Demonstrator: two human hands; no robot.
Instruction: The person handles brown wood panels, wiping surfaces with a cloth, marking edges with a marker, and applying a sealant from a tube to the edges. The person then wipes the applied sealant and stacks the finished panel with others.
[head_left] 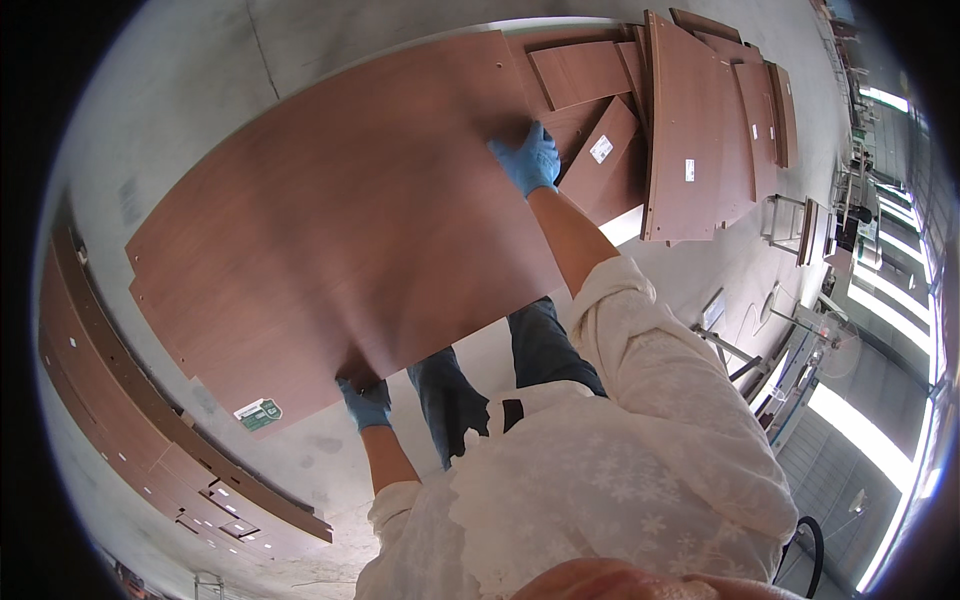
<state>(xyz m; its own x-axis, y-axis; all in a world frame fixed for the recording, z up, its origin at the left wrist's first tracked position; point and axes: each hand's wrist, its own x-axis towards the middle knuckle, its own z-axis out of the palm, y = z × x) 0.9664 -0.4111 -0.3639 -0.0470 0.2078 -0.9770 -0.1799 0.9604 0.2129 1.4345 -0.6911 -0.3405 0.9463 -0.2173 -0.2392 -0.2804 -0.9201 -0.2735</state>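
Observation:
A large reddish-brown wood panel (330, 220) spreads out in front of me, tilted, with small holes near its corners and a green-and-white label at its near left corner. My left hand (367, 403), in a blue glove, is closed on the panel's near edge. On its right edge sits my right hand (530, 160), also blue-gloved and closed round the board. The undersides of both grips are hidden by the panel. Just beyond my right hand lies a smaller brown board (603, 150) with a white label.
Several brown boards (700, 130) are piled loosely at the right, some leaning over others. A long stack of brown panels (150, 440) runs along the left. Pale concrete floor (200, 120) shows behind. Metal stands (790, 225) and machinery (820, 330) stand farther right.

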